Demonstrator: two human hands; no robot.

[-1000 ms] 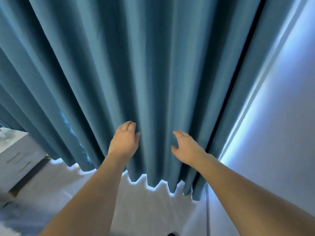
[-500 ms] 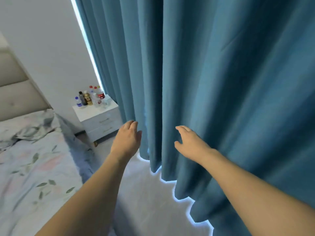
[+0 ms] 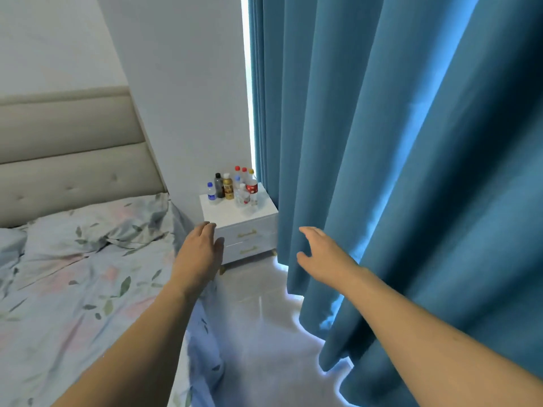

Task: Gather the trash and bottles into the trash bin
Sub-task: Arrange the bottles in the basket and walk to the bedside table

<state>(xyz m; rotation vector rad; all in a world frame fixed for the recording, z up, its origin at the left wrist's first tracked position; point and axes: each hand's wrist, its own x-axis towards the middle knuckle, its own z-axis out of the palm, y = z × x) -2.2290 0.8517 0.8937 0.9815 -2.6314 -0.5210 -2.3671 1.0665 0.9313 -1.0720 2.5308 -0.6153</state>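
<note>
Because the bottles (image 3: 233, 186) stand packed together on the nightstand (image 3: 244, 214) far ahead, a grab could tip some; left hand (image 3: 199, 254) and right hand (image 3: 321, 255) look spread, empty; no bin shows

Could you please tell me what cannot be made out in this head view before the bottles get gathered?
- Trash bin: not in the head view.
- Bottles on the nightstand: too small and overlapping for an exact count or to read labels.
- Window: covered by the blue curtain; only a bright strip shows.
- Floor beneath the bed: hidden by hanging bedding.
- Left hand and right hand: palms face away; no grip on anything.
</note>
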